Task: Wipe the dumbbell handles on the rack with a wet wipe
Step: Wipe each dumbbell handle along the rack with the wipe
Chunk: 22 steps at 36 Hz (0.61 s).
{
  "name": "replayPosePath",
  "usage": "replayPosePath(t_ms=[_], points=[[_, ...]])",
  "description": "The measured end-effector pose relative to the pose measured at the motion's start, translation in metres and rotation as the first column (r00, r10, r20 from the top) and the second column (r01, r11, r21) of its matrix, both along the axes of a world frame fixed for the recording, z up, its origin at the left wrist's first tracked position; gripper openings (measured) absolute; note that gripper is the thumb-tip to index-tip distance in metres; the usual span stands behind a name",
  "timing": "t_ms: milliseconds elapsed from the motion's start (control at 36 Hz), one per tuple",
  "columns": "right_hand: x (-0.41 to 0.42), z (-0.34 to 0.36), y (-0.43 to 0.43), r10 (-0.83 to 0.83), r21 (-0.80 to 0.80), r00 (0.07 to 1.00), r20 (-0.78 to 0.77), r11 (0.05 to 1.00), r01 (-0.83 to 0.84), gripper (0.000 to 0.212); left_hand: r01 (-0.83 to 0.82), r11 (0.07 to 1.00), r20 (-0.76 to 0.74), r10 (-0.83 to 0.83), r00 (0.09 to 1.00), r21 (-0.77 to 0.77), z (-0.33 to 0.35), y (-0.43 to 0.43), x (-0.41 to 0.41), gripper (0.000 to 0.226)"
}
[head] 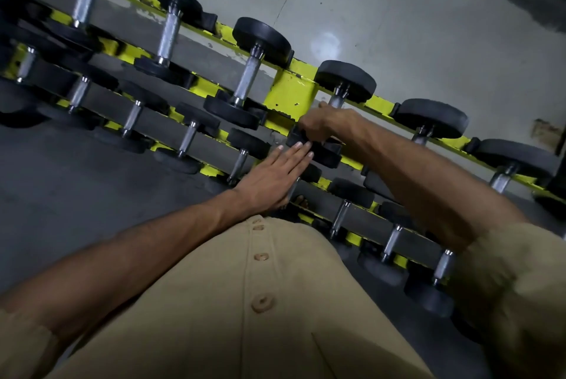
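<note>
Right hand (pixel 318 127) is gripping the dumbbell handle (pixel 335 101), wipe hidden, left hand (pixel 275 176) resting flat-open; rub full length, twisting round.

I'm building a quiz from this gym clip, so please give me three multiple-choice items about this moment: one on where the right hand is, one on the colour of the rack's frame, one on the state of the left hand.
1. Where is the right hand?
A. On a dumbbell in the rack's upper row
B. Flat on the floor
C. On the shirt buttons

2. What colour is the frame of the rack?
A. Red
B. Yellow
C. White

3. How is the left hand?
A. Clenched in a fist
B. Fingers straight, lying flat by the lower row
C. Curled round a bottle

Answers:
1 A, its fingers curl about the handle between the two black heads.
2 B, yellow painted metal shows between the dumbbells.
3 B, the fingers are stretched out together and grip nothing visible.
</note>
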State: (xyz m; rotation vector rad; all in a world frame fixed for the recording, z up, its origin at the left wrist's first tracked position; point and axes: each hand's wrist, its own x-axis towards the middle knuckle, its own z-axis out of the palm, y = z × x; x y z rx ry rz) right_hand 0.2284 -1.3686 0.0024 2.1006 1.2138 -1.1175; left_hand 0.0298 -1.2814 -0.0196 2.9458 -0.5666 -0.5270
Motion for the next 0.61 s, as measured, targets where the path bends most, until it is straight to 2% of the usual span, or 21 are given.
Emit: replayPosePath(t_ms=[83, 167, 250, 306, 389, 444, 500, 528, 611], points=[[0.004, -0.009, -0.010, 0.015, 0.198, 1.000, 0.007, 0.980, -0.016, 0.013, 0.005, 1.000, -0.004, -0.005, 1.000, -0.020, -0.002, 0.000, 0.000, 0.102], [0.001, -0.009, -0.031, 0.008, 0.469, 0.999, 0.043, 0.883, -0.027, 0.015, 0.003, 0.999, -0.007, -0.003, 1.000, -0.032, -0.003, 0.000, 0.000, 0.101], [-0.007, -0.015, -0.054, -0.148, 0.636, 0.989, -0.017, 0.762, 0.125, 0.013, -0.003, 0.999, -0.020, 0.002, 1.000, -0.034, 0.000, 0.000, -0.001, 0.096], [-0.017, -0.020, -0.069, -0.292, 0.680, 0.951, -0.102, 0.677, 0.281, 0.014, -0.005, 0.999, -0.021, 0.004, 1.000, -0.038, 0.001, 0.000, -0.001, 0.090], [-0.034, -0.029, -0.084, -0.522, 0.737, 0.812, -0.261, 0.436, 0.517, 0.010, -0.009, 0.999, -0.024, 0.008, 1.000, -0.033, 0.001, 0.000, 0.000, 0.091], [-0.044, -0.034, -0.088, -0.663, 0.733, 0.667, -0.340, 0.257, 0.630, 0.006, -0.013, 1.000, -0.025, 0.012, 1.000, -0.025, 0.001, -0.001, 0.001, 0.090], [-0.050, -0.040, -0.091, -0.774, 0.694, 0.506, -0.381, 0.122, 0.709, 0.009, -0.014, 1.000, -0.028, 0.014, 1.000, -0.025, 0.003, -0.002, 0.001, 0.087], [-0.051, -0.042, -0.093, -0.806, 0.668, 0.444, -0.391, 0.082, 0.739, 0.011, -0.015, 1.000, -0.029, 0.014, 0.999, -0.023, 0.004, -0.002, 0.002, 0.085], [-0.047, -0.052, -0.092, -0.843, 0.557, 0.335, -0.421, 0.051, 0.829, 0.008, -0.010, 1.000, -0.025, 0.009, 1.000, -0.004, 0.005, -0.001, 0.001, 0.084]])
